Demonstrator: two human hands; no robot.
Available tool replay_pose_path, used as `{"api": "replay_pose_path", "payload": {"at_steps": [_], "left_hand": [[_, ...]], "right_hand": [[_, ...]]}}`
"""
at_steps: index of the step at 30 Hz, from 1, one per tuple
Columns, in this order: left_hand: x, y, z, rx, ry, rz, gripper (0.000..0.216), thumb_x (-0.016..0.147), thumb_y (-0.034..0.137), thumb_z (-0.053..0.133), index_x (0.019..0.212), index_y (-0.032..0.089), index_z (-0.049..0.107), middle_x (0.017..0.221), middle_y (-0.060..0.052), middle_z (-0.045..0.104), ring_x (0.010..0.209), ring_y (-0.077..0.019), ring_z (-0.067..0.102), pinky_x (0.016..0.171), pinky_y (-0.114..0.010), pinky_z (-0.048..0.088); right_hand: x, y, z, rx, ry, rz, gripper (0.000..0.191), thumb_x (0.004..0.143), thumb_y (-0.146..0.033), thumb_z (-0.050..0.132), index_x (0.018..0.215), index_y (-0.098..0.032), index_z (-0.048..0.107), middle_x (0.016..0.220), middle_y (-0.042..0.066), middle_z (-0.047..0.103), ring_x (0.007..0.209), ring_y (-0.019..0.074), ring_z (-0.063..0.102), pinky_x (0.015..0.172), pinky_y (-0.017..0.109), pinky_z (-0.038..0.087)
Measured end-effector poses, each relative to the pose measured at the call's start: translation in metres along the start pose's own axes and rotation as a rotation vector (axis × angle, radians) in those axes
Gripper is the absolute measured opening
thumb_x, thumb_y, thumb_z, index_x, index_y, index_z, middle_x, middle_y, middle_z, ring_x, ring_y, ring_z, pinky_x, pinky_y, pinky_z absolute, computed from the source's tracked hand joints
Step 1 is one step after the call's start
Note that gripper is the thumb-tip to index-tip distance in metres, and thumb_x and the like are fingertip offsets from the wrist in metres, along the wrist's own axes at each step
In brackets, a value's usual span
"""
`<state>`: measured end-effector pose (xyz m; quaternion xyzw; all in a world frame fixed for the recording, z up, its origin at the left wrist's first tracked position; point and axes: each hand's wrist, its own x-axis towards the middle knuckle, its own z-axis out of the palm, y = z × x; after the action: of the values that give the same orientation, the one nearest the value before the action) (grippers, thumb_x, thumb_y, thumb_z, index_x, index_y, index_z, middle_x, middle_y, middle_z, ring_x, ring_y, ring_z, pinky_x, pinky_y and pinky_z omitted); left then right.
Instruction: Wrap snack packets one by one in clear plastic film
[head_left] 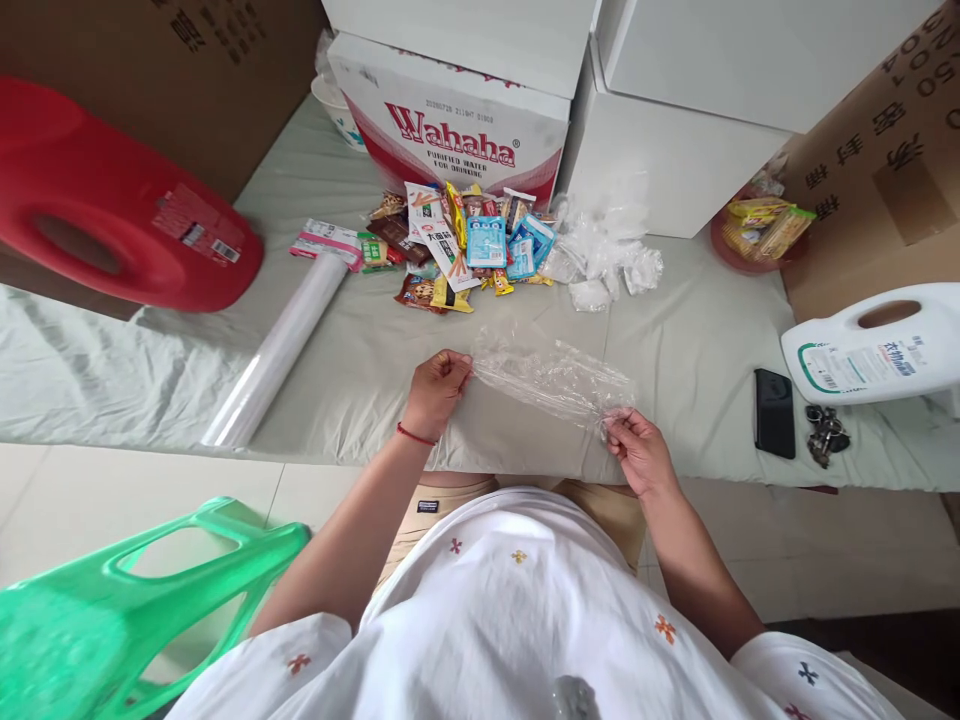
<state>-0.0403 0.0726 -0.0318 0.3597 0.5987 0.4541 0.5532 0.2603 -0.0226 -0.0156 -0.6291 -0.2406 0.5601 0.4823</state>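
- Film (556, 378): drawn out over the cloth (352, 400), near centre.
- Left hand (436, 388): fingertips pinched together on film's 9 o'clock end.
- Right hand (639, 448): pinched likewise — at its 4 o'clock end.
- Snacks (486, 243): heaped at 11 o'clock from film — crumpled plastic (604, 250) beside them, 1 o'clock.
- Roll (277, 352): 9 o'clock.
- Phone (775, 412): 3 o'clock.

We hold a piece of clear plastic (551, 375), thin, shiny and crinkled, stretched lengthwise on our side of the heap of packaged snacks (486, 243) and apart from it, slanting so that its bunched right end sits farther from that heap than its left.
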Motion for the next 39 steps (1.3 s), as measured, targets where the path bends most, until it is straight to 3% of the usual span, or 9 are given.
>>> {"api": "replay_pose_path", "payload": {"at_steps": [4,8,13,16,21,26,30,36,39], "left_hand": [[0.013,-0.001,0.000,0.376,-0.006,0.098,0.023,0.083,0.038,0.065,0.070,0.020,0.060,0.059,0.001,0.053,0.056,-0.0125,0.043,0.056,-0.027,0.031],[0.020,0.004,0.004,0.561,0.009,0.163,0.022,0.084,0.034,0.061,0.067,0.021,0.058,0.058,0.001,0.054,0.057,-0.0146,0.044,0.060,-0.029,0.032],[0.027,0.009,0.005,0.640,-0.039,0.270,0.018,0.084,0.034,0.059,0.072,0.021,0.060,0.062,-0.001,0.058,0.060,-0.0165,0.048,0.062,-0.030,0.033],[0.030,0.008,0.007,0.685,-0.061,0.332,0.015,0.084,0.033,0.057,0.076,0.021,0.062,0.066,-0.002,0.059,0.063,-0.0176,0.049,0.064,-0.031,0.034],[0.030,0.004,0.009,0.688,-0.069,0.372,0.016,0.084,0.034,0.056,0.078,0.021,0.064,0.068,-0.003,0.061,0.066,-0.0190,0.052,0.065,-0.031,0.036],[0.031,0.002,0.008,0.665,-0.077,0.351,0.016,0.085,0.034,0.056,0.078,0.021,0.064,0.069,-0.003,0.061,0.066,-0.0189,0.052,0.065,-0.031,0.036],[0.033,0.004,0.008,0.667,-0.053,0.338,0.013,0.086,0.030,0.057,0.080,0.020,0.065,0.077,-0.004,0.061,0.067,-0.0187,0.053,0.069,-0.032,0.041],[-0.005,0.012,0.024,0.505,0.239,0.474,0.016,0.080,0.026,0.069,0.094,0.020,0.064,0.098,-0.006,0.060,0.078,-0.0181,0.057,0.079,-0.033,0.047],[-0.028,0.018,0.040,0.319,0.021,0.349,0.031,0.091,0.047,0.063,0.075,0.021,0.058,0.070,0.000,0.053,0.063,-0.0145,0.049,0.063,-0.029,0.041]], "right_hand": [[-0.005,-0.001,-0.002,-0.024,0.016,0.021,0.047,0.063,-0.056,0.091,0.085,-0.020,0.068,0.073,-0.003,0.059,0.056,0.0072,0.048,0.044,0.019,0.033],[0.013,-0.005,-0.013,-0.044,0.205,-0.048,0.057,0.071,-0.074,0.075,0.086,-0.020,0.065,0.084,0.003,0.067,0.051,0.0082,0.045,0.040,0.022,0.023],[0.048,-0.028,-0.022,-0.579,0.409,-0.528,0.027,0.084,-0.048,0.070,0.088,-0.022,0.069,0.087,0.003,0.067,0.069,0.0148,0.054,0.065,0.030,0.045],[0.059,-0.049,-0.001,-0.764,0.200,-0.697,0.018,0.090,-0.038,0.062,0.087,-0.023,0.072,0.090,0.003,0.067,0.076,0.0165,0.058,0.076,0.033,0.047],[0.080,-0.056,0.056,-0.870,-0.138,-0.729,0.016,0.090,-0.036,0.063,0.094,-0.026,0.075,0.095,0.006,0.067,0.087,0.0206,0.059,0.083,0.036,0.049],[0.107,-0.037,0.089,-0.945,-0.168,-0.767,0.030,0.079,-0.039,0.080,0.107,-0.029,0.078,0.107,0.009,0.063,0.107,0.0286,0.053,0.100,0.047,0.046],[0.106,-0.041,0.096,-0.936,-0.202,-0.776,0.008,0.086,-0.034,0.074,0.090,-0.028,0.078,0.101,0.009,0.065,0.107,0.0283,0.052,0.100,0.045,0.044],[0.062,-0.055,0.103,-1.179,-0.222,-0.989,0.018,0.099,-0.028,0.054,0.093,-0.023,0.069,0.095,0.007,0.071,0.096,0.0252,0.057,0.087,0.038,0.041],[0.039,-0.049,0.116,-1.335,-0.154,-1.006,0.026,0.104,-0.028,0.046,0.091,-0.021,0.067,0.089,0.008,0.069,0.083,0.0224,0.059,0.077,0.035,0.038]]}}
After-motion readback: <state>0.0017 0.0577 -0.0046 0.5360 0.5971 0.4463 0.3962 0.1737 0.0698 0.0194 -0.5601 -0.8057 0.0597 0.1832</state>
